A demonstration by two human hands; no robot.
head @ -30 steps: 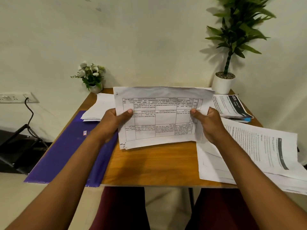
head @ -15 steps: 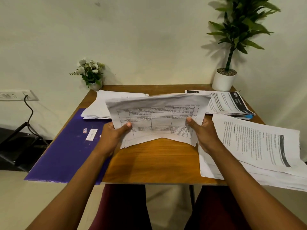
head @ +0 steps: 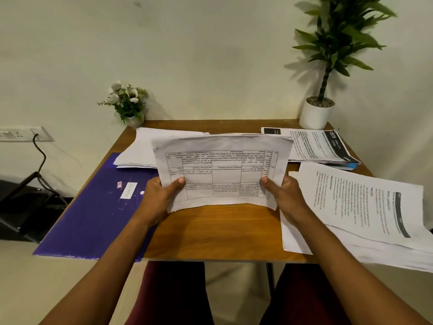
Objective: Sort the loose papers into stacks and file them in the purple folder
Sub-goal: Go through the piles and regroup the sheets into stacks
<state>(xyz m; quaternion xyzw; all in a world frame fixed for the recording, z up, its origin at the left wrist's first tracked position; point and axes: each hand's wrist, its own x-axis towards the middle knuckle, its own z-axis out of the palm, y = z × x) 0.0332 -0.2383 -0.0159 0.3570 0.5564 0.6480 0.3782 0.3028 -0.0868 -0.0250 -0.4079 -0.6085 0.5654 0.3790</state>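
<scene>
Purple folder (head: 93, 212) lies flat and closed at 9 o'clock on the wooden tabletop (head: 210, 231), its left side hanging past the edge. A small white label sits on its cover.

Both hands hold a sheaf of papers (head: 222, 170) over the middle of the tabletop. The top sheet bears a printed table with lines of small text, too small to read. The left hand (head: 159, 198) pinches the sheaf near its lower left corner, thumb on top and fingers hidden beneath. The right hand (head: 283, 195) pinches the lower right corner the same way. The near edge bows upward in the middle between the two hands.

At 11 o'clock a stack of white sheets (head: 140, 148) rests partly on the far end of the folder. At 1 o'clock lies a printed stack (head: 321, 146) with dark header bars. At 3 o'clock a loose pile of printed pages (head: 363, 212) is fanned out and hangs over the right edge, just beside the right wrist.

A small pot of white flowers (head: 128, 102) stands at the far left corner, and a tall green plant (head: 328, 55) in a white pot at the far right corner, both against the wall. A wall socket (head: 21, 134) with a black cable (head: 39, 156) is off to the left at 9 o'clock, beyond the tabletop.
</scene>
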